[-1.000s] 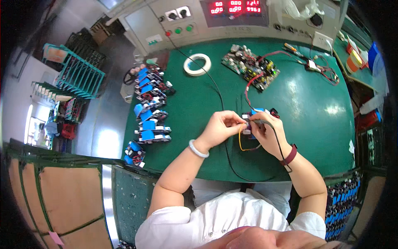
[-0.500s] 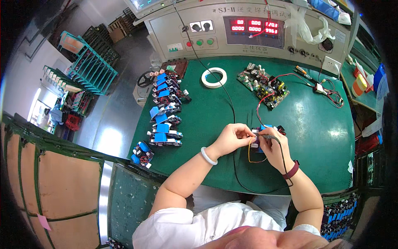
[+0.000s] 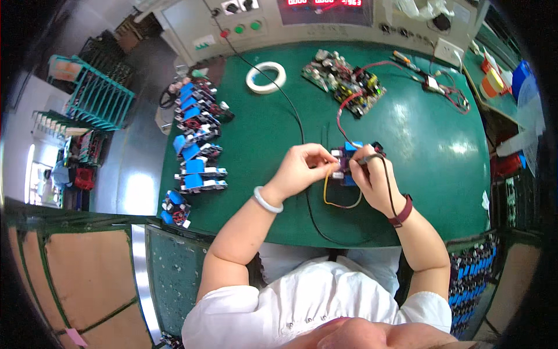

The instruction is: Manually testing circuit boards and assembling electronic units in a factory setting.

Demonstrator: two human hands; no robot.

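Observation:
A small circuit board with blue parts (image 3: pixel 353 145) and white connectors lies on the green bench top, partly hidden by my hands. At its left edge, my left hand (image 3: pixel 297 170) is closed in a pinch at the end of a thin yellow wire (image 3: pixel 325 195), which loops below the board. What else those fingertips hold is too small to make out. My right hand (image 3: pixel 376 183) is closed round a black test probe (image 3: pixel 371 158), slanted over the board towards the left fingertips. Its black lead runs down past the wrist. Exact tip contact cannot be seen.
Several similar boards (image 3: pixel 195 166) line the left edge of the bench. A white tape roll (image 3: pixel 250 78) and a larger circuit board (image 3: pixel 343 81) with red leads lie farther back. A black cable (image 3: pixel 299 119) crosses the bench. Behind stands a test panel (image 3: pixel 267 26) with red displays.
The whole view has shifted, so the bench sits higher and farther left in it. Both hands stay at the small board, still holding the wire and the probe.

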